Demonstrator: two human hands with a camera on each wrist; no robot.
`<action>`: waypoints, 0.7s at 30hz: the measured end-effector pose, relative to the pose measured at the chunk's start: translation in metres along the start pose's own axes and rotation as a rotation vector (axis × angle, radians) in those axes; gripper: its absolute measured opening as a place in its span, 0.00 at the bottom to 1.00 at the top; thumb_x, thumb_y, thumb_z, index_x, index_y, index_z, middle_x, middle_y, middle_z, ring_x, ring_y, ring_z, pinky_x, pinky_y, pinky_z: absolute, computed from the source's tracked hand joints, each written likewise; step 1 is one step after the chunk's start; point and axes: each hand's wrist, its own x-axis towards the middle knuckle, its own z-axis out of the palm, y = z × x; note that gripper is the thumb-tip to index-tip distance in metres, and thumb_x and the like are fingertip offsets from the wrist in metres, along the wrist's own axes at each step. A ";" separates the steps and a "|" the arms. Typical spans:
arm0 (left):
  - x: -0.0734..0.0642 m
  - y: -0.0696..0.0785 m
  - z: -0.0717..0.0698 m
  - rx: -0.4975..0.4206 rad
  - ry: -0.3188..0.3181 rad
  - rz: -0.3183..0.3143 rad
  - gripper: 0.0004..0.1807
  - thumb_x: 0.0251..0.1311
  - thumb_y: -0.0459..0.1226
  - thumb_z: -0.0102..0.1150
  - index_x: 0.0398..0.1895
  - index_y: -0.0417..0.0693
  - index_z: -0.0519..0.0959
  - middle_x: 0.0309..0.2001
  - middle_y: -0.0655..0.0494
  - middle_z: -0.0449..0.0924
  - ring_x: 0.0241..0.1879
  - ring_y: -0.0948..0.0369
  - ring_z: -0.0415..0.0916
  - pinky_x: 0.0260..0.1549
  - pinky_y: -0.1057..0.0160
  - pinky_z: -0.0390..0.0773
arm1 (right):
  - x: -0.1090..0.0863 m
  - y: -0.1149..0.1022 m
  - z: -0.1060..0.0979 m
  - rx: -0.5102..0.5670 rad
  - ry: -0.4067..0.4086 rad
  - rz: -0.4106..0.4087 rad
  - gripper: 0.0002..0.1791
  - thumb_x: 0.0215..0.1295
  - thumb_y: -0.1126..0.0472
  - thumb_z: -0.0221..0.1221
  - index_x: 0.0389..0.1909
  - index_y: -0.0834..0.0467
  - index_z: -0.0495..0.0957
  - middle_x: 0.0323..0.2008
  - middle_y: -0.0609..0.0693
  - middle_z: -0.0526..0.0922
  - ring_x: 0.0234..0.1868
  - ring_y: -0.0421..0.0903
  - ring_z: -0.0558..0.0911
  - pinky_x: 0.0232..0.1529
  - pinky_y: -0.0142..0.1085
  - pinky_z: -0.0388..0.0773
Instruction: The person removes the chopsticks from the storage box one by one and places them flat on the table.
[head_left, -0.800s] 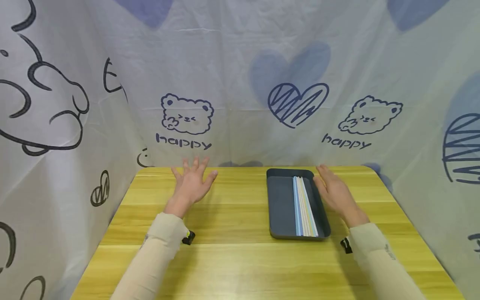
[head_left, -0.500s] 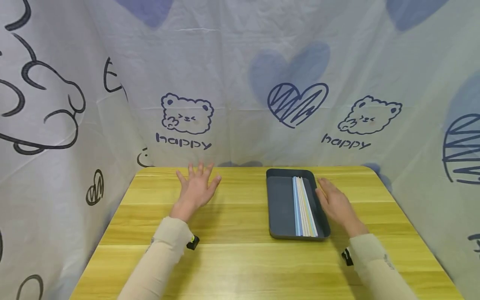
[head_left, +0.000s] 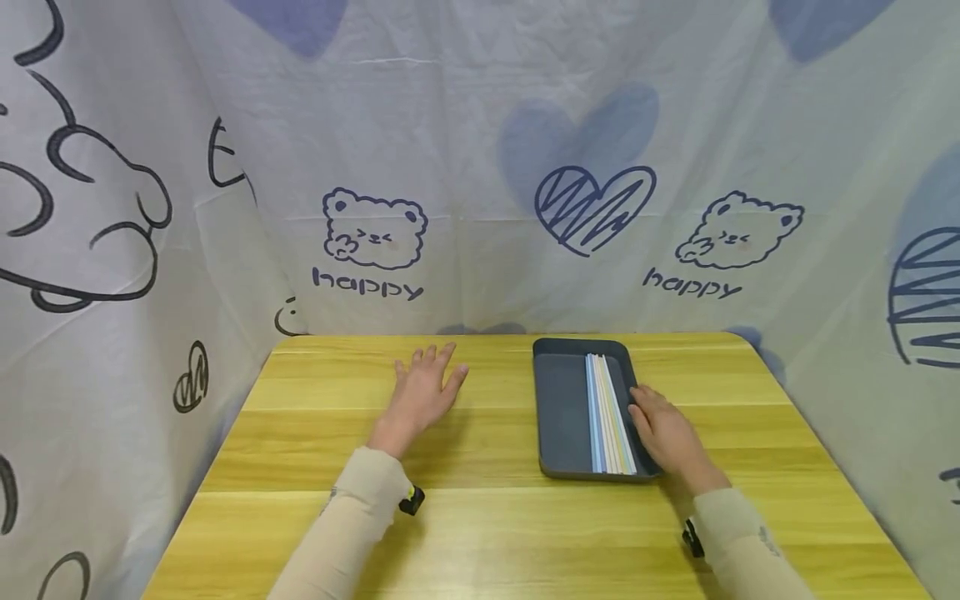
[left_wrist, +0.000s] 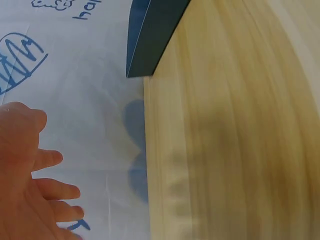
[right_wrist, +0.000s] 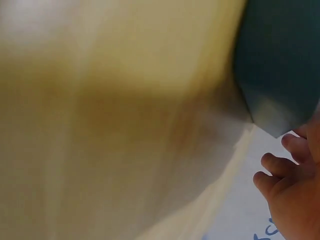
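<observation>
A dark grey rectangular tray [head_left: 562,417] stands right of the table's middle. Inside it, along the right side, lies a bundle of several long thin pastel strips [head_left: 611,417] in blue, white and yellow. My right hand [head_left: 671,433] is at the tray's right wall with its fingertips by the rim; whether it touches cannot be told. In the right wrist view its fingers [right_wrist: 280,170] bend slightly beside the tray's corner. To the tray's left, my left hand [head_left: 423,396] hovers over the table, fingers spread, holding nothing. The left wrist view shows the tray's wall [left_wrist: 155,40] ahead of it.
The wooden table [head_left: 465,533] has a yellowish striped top. A white cloth [head_left: 465,250] with printed bears and hearts hangs behind it and at both sides. Each sleeve carries a small black wrist camera [head_left: 412,501].
My left hand has moved right and nearer to me, toward the tray. My right hand has come down and back along the tray's right wall. The tray and strips stay in place.
</observation>
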 end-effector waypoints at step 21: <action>0.006 0.036 0.039 -0.218 0.011 0.060 0.29 0.82 0.49 0.48 0.75 0.38 0.71 0.70 0.38 0.76 0.67 0.43 0.78 0.69 0.46 0.80 | -0.004 -0.003 0.006 -0.010 0.030 0.068 0.25 0.85 0.61 0.46 0.72 0.72 0.69 0.71 0.72 0.72 0.72 0.74 0.70 0.74 0.67 0.68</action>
